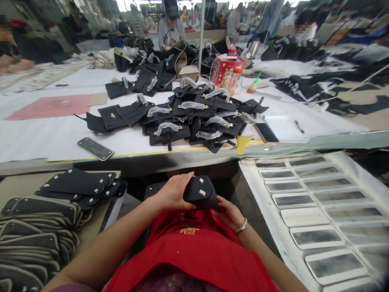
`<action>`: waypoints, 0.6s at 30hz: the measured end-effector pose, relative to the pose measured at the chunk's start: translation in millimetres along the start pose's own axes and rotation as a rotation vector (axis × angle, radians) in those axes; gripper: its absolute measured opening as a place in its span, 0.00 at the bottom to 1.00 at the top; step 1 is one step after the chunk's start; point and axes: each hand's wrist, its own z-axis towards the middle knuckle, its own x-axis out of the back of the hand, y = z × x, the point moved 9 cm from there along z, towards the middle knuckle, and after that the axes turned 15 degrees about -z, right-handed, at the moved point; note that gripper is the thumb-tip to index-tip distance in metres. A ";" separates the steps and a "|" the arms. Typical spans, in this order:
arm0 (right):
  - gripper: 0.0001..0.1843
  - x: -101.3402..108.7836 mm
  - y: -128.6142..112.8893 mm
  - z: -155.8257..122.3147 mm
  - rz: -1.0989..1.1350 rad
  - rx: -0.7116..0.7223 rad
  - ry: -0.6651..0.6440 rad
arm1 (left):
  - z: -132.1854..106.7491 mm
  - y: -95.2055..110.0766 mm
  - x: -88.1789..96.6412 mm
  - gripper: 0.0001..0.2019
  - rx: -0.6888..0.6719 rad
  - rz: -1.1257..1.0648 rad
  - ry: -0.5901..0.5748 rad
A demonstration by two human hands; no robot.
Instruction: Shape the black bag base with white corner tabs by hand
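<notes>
The left hand (172, 192) curls over a small black leather flap (199, 192) with little metal tabs, and the right hand (227, 215), with a silver bangle (241, 226), holds it from under. Both hands hold it just above a red apron (182, 247), out past the near edge of the bench (60, 138). On the bench sits a heap of black bags (188, 117). A stack of black strips (60, 182) lies to the left, and a white tray (304, 217) of grey pieces lies to the right.
</notes>
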 end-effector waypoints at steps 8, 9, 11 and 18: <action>0.11 1.1 -12.2 34.5 -0.407 0.198 -0.100 | 12.8 -5.6 14.3 0.36 0.089 -0.073 0.038; 0.11 -1.3 -15.7 37.6 -0.422 0.224 -0.109 | 13.1 -6.3 15.2 0.37 0.095 -0.074 0.035; 0.10 -6.6 -22.3 42.7 -0.436 0.274 -0.110 | 13.1 -7.3 16.7 0.36 0.105 -0.078 0.021; 0.09 -18.8 -33.7 40.2 -0.333 0.331 -0.073 | 6.2 -4.2 19.6 0.37 0.110 -0.114 0.033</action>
